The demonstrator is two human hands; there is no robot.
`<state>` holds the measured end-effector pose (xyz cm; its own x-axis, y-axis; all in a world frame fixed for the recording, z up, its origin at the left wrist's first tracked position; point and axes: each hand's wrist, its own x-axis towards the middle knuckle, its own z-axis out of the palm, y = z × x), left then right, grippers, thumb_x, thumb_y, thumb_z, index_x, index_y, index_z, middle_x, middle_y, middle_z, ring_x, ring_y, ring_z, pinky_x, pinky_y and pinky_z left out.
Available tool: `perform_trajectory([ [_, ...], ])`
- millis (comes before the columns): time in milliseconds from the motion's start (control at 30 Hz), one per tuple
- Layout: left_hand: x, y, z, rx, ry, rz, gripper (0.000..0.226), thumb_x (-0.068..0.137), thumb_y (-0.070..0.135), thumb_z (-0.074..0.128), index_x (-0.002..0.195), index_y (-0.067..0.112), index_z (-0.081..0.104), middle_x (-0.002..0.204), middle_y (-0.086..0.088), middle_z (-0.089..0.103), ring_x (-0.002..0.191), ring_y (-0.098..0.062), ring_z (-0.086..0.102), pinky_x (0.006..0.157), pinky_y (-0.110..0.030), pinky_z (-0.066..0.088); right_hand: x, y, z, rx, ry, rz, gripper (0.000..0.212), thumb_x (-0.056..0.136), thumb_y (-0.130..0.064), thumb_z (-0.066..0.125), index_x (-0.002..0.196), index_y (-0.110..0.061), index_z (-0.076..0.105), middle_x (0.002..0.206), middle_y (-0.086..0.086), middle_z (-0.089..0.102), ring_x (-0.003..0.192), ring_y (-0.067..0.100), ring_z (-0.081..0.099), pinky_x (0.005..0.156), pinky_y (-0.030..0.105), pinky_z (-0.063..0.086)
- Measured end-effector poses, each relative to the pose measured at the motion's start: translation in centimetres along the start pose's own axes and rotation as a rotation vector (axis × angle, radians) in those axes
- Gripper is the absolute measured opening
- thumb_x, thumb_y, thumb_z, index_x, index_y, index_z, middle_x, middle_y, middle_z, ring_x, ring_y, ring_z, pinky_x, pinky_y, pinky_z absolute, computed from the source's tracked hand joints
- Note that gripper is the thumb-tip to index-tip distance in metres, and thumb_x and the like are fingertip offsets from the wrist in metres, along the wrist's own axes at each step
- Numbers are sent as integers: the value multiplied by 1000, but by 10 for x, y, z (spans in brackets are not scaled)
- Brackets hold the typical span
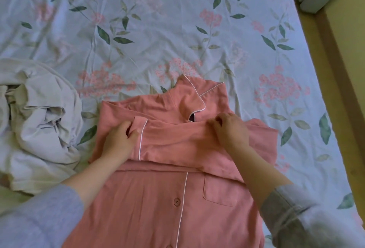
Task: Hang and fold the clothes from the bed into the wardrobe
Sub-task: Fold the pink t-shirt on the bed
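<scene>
I am looking down on a bed [177, 30] spread with a pale blue flowered sheet, its wooden frame [335, 69] running along the 3 o'clock side. A pink shirt [150, 204] is lying flat on the bed right in front of me, buttons up. Its collar [193, 93] is pointing to 12 o'clock and its hem is running off the picture at 6, so its long axis is heading straight away from me.

One sleeve [177, 137] is lying folded across the chest from 3 to 9, square to that axis. My left hand [120, 139] is pinching the cuff [140, 122] at the 9 o'clock end, fingers curled on the cloth. My right hand [230, 129] is pinching the same sleeve near the 3 o'clock shoulder. Neither hand is nearer; each is holding one end.

I am judging that the coming fold is turning on that cross: the sleeve needs setting flat and level before the body is doubled along the 6-to-12 line.

A crumpled pale heap of clothes [39, 119] is lying at 9 o'clock, just beside the shirt. The wardrobe is not showing.
</scene>
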<state>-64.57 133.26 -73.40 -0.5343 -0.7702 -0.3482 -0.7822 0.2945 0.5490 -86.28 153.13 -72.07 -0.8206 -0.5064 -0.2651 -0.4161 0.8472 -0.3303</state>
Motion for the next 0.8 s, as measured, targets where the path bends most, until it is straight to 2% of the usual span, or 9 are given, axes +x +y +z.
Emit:
perform_trajectory([
  [67,4,4,4,55,27,12,28,88,20,65,109,3,57,101,-20,65,91,-37,60,74,-41,46,-2,4,5,57,6,25,25,95,-38,58,101,-14,62,110,8,57,99,30,57,67,31,34],
  [133,6,9,7,101,59,56,48,86,22,70,124,0,50,120,-24,58,108,-41,56,86,-45,47,-7,13,6,36,35,1,26,93,-33,60,107,-11,59,112,11,54,100,34,55,70,36,40],
  [233,10,22,10,230,80,292,63,84,28,72,135,2,45,139,-20,44,129,-39,40,104,-45,34,-13,33,3,-145,59,-31,34,93,-36,58,116,-9,58,121,13,53,112,37,48,90,45,42],
  [333,24,37,14,430,-64,430,85,83,49,67,148,10,29,153,-14,29,142,-32,24,118,-43,17,-10,47,-1,-271,-10,3,43,96,-46,49,128,-16,52,133,5,50,128,29,41,108,50,27],
  [433,40,46,20,646,-164,380,109,77,68,61,155,18,4,163,-4,4,149,-25,5,121,-45,3,0,48,-2,-276,-58,-14,55,96,-50,48,140,-17,41,138,4,46,133,26,39,115,56,12],
  [533,53,49,24,648,-199,296,119,73,71,63,155,20,-6,163,-2,-8,150,-25,-7,120,-51,-4,10,54,-4,-268,-71,-44,62,92,-54,53,140,-17,39,133,5,46,129,26,43,116,56,12],
  [600,59,51,26,664,-212,274,119,72,71,63,155,20,-6,163,-3,-6,149,-27,-6,119,-53,-2,14,62,-6,-249,-85,-80,67,88,-58,56,140,-19,41,134,7,44,128,27,42,116,53,16],
  [700,65,53,22,724,-208,310,125,64,74,67,155,19,1,156,-5,15,145,-28,13,118,-55,1,16,75,-13,-171,-168,-97,80,78,-64,66,143,-24,39,139,4,38,130,27,39,116,50,18],
  [800,76,56,8,824,-290,340,141,46,76,75,153,20,3,145,-3,27,138,-27,25,116,-59,1,23,80,-21,-146,-227,-106,81,64,-65,76,130,-29,49,120,-2,51,117,24,49,112,46,21],
])
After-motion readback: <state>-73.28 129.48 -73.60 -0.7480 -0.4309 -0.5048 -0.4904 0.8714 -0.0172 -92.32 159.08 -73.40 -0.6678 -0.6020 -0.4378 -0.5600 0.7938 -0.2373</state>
